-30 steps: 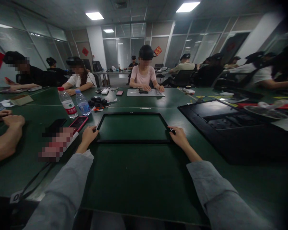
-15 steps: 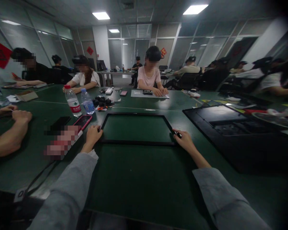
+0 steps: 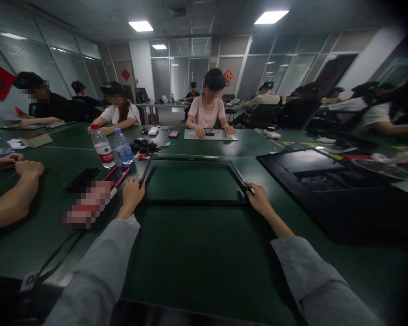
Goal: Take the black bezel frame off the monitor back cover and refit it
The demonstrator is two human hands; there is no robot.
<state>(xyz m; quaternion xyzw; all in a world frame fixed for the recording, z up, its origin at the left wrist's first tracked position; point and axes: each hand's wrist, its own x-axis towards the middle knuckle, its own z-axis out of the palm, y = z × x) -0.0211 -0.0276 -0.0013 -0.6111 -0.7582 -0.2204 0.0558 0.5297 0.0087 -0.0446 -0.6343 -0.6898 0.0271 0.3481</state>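
Note:
A thin black rectangular frame (image 3: 193, 202) lies on the green table (image 3: 197, 253) in front of me, the table showing through its open middle. My left hand (image 3: 132, 194) grips the frame's near left corner, fingers curled around the bar. My right hand (image 3: 257, 197) grips the near right corner the same way. The frame's far edge seems raised a little off the table. Both my arms wear grey sleeves.
Left of the frame lie a red-cased phone (image 3: 116, 174) and a black phone (image 3: 85, 176); two water bottles (image 3: 102, 147) stand behind them. A large black panel (image 3: 313, 172) lies to the right. Another person's arm (image 3: 10, 199) rests at left. Several people sit around the table.
The frame's far edge has tipped up slightly while both hands keep hold of the near corners. My view has shifted a little.

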